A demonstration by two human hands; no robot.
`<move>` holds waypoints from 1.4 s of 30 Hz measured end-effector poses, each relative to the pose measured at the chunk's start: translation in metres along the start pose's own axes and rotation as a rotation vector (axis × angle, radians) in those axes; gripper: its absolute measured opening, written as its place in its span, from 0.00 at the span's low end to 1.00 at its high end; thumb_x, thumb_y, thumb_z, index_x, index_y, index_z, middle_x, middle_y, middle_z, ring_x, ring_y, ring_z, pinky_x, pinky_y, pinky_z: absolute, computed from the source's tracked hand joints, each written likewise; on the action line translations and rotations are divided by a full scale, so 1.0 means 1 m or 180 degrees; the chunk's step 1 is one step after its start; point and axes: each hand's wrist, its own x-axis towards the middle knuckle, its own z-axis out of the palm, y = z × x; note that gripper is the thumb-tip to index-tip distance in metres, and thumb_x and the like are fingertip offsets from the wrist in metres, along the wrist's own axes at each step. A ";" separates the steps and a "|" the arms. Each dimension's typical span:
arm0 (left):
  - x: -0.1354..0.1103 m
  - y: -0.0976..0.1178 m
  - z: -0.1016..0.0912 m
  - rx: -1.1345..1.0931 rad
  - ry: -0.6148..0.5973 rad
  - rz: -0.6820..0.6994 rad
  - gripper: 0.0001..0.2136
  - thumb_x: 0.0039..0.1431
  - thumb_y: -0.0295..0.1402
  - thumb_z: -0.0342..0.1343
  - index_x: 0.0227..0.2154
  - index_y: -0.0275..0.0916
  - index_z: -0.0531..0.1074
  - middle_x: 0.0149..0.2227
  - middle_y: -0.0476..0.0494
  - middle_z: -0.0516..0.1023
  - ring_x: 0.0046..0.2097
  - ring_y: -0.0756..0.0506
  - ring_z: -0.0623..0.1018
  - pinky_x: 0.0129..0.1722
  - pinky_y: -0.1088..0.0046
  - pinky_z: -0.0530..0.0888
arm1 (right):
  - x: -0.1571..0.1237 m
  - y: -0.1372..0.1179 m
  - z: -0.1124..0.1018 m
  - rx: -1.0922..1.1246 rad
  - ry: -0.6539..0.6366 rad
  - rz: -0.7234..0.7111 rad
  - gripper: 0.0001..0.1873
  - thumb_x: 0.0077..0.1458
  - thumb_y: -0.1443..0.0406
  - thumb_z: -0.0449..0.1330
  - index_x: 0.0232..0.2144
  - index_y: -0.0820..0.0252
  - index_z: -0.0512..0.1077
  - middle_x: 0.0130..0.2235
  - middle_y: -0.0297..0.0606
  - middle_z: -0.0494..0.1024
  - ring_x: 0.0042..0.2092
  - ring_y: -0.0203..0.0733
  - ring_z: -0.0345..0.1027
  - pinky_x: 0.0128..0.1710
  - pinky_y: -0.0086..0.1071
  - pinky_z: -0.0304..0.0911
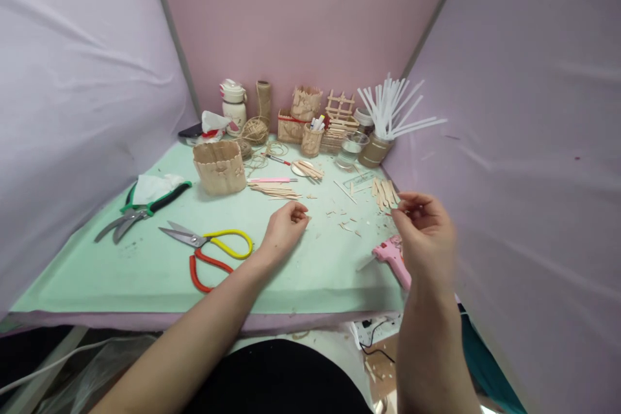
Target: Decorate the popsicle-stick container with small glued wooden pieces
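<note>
My left hand (286,228) rests at the middle of the green table with its fingers curled together; whatever they may hold is too small to make out. To its right lie small wood scraps (347,228). My right hand (427,223) is raised at the table's right side, thumb and fingers closed in a pinch. What is between them, if anything, is hidden. Just beyond it is a group of short shaped wooden pieces (384,194). Partly covered by this hand, a pink glue gun (395,259) lies with its clear stick end pointing left.
Scissors (196,240) with red and yellow handles and pruning shears (138,212) lie left. An oval wooden basket (220,168) stands behind, near thin wooden sticks (276,191). Along the back are a twine ball (255,131), a water cup (350,152) and white glue sticks (385,110).
</note>
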 end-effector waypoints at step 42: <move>0.018 0.007 0.019 0.1712 0.0319 0.0876 0.10 0.56 0.26 0.49 0.37 0.37 0.75 0.39 0.42 0.76 0.43 0.42 0.74 0.47 0.65 0.69 | -0.001 0.051 0.044 -0.3578 -0.1946 -0.0372 0.13 0.56 0.69 0.53 0.26 0.57 0.76 0.34 0.40 0.77 0.40 0.44 0.65 0.41 0.39 0.43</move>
